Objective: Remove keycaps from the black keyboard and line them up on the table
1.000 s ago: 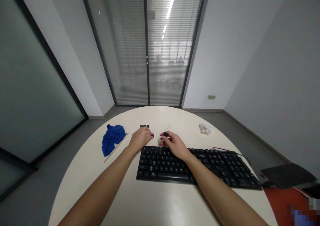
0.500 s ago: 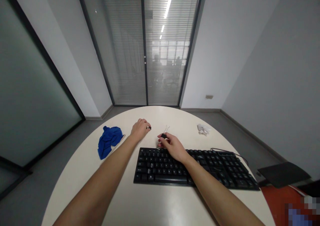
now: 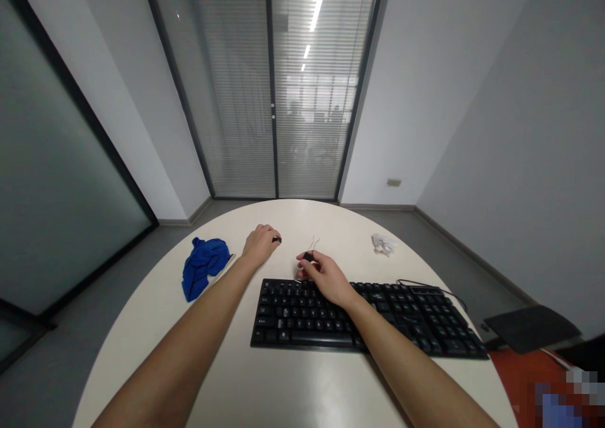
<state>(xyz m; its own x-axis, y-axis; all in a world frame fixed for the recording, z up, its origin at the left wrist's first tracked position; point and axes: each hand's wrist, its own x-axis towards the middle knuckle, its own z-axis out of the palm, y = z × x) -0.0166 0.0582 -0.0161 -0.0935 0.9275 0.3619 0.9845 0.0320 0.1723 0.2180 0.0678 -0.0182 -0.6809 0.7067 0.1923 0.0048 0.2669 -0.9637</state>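
Note:
My left hand (image 3: 259, 244) reaches to the far middle of the table, fingers curled, with a small black piece (image 3: 276, 239) at its fingertips. The piece looks like a keycap, but is too small to be sure. My right hand (image 3: 326, 277) is just above the top edge of the black keyboard (image 3: 321, 338), its thumb and fingers pinching another small black piece (image 3: 308, 256). Thin bent wires (image 3: 314, 243) show just beyond those fingers; whether they join the held piece I cannot tell. The right wrist covers part of the keys.
On the left lies a crumpled blue cloth (image 3: 205, 264). A crumpled white tissue (image 3: 382, 244) rests at the right rear of the round white table (image 3: 283, 390). The keyboard's cable (image 3: 437, 287) trails off at its right end. A dark chair part (image 3: 532, 328) stands beyond the right edge.
My left hand has shifted slightly left with the small black piece at its fingertips. The right hand keeps its pinch in nearly the same place. The whole view has drifted a little.

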